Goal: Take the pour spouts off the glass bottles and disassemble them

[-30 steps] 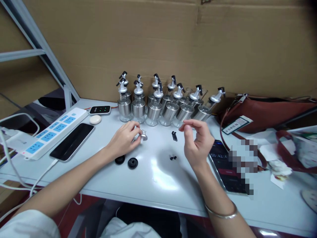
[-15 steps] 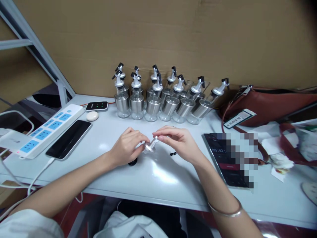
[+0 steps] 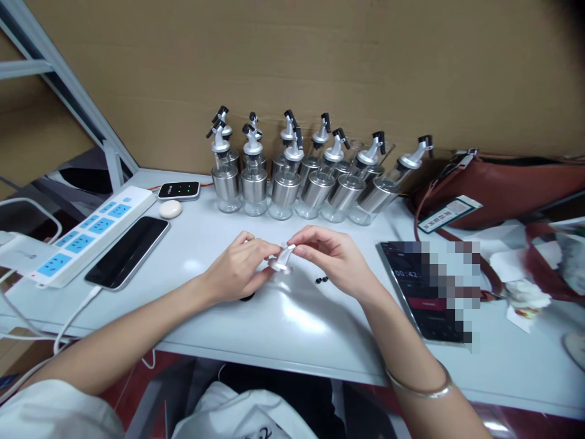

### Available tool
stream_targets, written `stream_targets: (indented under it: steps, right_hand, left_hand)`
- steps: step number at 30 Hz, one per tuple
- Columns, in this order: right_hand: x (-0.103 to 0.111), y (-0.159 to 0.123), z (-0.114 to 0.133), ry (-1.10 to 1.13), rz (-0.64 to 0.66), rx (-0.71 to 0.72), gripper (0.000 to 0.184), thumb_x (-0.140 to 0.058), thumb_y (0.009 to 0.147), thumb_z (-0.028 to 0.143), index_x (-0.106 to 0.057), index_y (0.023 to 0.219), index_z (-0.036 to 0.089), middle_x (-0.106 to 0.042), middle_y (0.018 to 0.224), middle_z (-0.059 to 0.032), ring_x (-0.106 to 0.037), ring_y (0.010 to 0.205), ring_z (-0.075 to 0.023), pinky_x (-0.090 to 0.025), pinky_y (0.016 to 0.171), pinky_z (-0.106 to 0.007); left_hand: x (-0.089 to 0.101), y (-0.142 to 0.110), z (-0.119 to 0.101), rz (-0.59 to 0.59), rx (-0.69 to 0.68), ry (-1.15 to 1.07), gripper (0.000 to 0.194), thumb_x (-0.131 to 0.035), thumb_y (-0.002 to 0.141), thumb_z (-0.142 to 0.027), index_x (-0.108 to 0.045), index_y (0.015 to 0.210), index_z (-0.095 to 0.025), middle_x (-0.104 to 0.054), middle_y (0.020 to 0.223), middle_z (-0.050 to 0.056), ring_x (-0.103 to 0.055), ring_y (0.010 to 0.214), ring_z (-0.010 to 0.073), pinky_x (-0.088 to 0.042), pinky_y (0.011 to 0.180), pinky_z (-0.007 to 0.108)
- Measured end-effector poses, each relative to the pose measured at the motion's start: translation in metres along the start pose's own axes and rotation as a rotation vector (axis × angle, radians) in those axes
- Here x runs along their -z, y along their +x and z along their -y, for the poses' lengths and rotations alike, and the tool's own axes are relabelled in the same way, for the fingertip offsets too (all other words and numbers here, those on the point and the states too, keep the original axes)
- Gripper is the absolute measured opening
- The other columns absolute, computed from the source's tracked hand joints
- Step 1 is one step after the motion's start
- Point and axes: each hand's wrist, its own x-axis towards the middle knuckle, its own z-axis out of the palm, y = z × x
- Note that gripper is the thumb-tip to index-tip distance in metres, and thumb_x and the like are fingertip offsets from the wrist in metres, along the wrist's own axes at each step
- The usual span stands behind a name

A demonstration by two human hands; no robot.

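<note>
Between my two hands is a silver pour spout (image 3: 283,260) with a round flange and a narrow angled neck. My left hand (image 3: 240,265) is closed on its base side, thumb below and forefinger reaching along the top. The fingertips of my right hand (image 3: 331,259) pinch the neck's end. A black round part (image 3: 247,297) lies on the table, mostly hidden under my left hand. Two small black pieces (image 3: 322,280) rest beside my right hand.
Several glass-and-steel bottles (image 3: 286,194) with spouts line the back. At left are a power strip (image 3: 98,235), a phone (image 3: 129,253), a white round case (image 3: 170,209) and a small black device (image 3: 179,190). A larger phone (image 3: 425,292) and a brown bag (image 3: 507,189) occupy the right.
The spout has turned more upright, its flange now facing lower. My left forefinger has moved forward onto the neck. The whole view has shifted slightly.
</note>
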Motion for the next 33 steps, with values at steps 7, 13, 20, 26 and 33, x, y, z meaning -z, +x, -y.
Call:
stream_targets:
  steps: [7, 13, 20, 26, 33]
  right_hand:
    - [0.011, -0.001, 0.002, -0.123, -0.043, 0.044, 0.016, -0.066, 0.080, 0.034, -0.068, 0.081, 0.018, -0.068, 0.082, -0.0024, -0.062, 0.078, -0.0157, -0.048, 0.075, -0.032]
    - [0.009, -0.001, 0.000, -0.148, -0.048, 0.059, 0.015, -0.067, 0.079, 0.033, -0.067, 0.080, 0.018, -0.068, 0.079, -0.0024, -0.062, 0.077, -0.0157, -0.048, 0.075, -0.032]
    - [0.005, -0.001, 0.000, -0.165, -0.048, 0.069, 0.014, -0.066, 0.080, 0.031, -0.066, 0.076, 0.018, -0.068, 0.079, -0.0020, -0.062, 0.077, -0.0156, -0.047, 0.075, -0.032]
    - [0.002, 0.000, -0.001, -0.190, -0.072, 0.046, 0.011, -0.066, 0.079, 0.029, -0.066, 0.080, 0.018, -0.067, 0.078, -0.0014, -0.061, 0.075, -0.0151, -0.046, 0.073, -0.030]
    - [0.016, -0.001, 0.005, -0.334, -0.002, -0.038, 0.015, -0.063, 0.080, 0.033, -0.065, 0.086, 0.019, -0.064, 0.085, -0.0027, -0.057, 0.083, -0.0177, -0.043, 0.077, -0.032]
  left_hand:
    - [0.001, -0.001, -0.001, 0.037, 0.003, 0.073, 0.027, -0.050, 0.088, -0.036, -0.047, 0.109, -0.018, -0.069, 0.096, 0.006, -0.063, 0.080, 0.0176, -0.032, 0.076, 0.034]
    - [0.002, 0.004, -0.004, 0.029, -0.018, 0.105, 0.027, -0.054, 0.087, -0.040, -0.050, 0.100, -0.017, -0.070, 0.088, 0.002, -0.062, 0.070, 0.0149, -0.027, 0.071, 0.033]
    - [0.001, 0.004, -0.007, 0.034, -0.030, 0.169, 0.024, -0.051, 0.089, -0.042, -0.050, 0.094, -0.018, -0.070, 0.083, 0.002, -0.059, 0.065, 0.0133, -0.027, 0.072, 0.033]
    - [0.000, 0.005, -0.006, 0.017, -0.010, 0.181, 0.023, -0.053, 0.088, -0.040, -0.049, 0.091, -0.017, -0.070, 0.081, 0.000, -0.059, 0.065, 0.0137, -0.027, 0.072, 0.034]
    - [0.000, 0.004, -0.006, 0.002, 0.015, 0.174, 0.016, -0.056, 0.085, -0.030, -0.051, 0.090, -0.016, -0.070, 0.080, 0.000, -0.060, 0.065, 0.0135, -0.027, 0.072, 0.034]
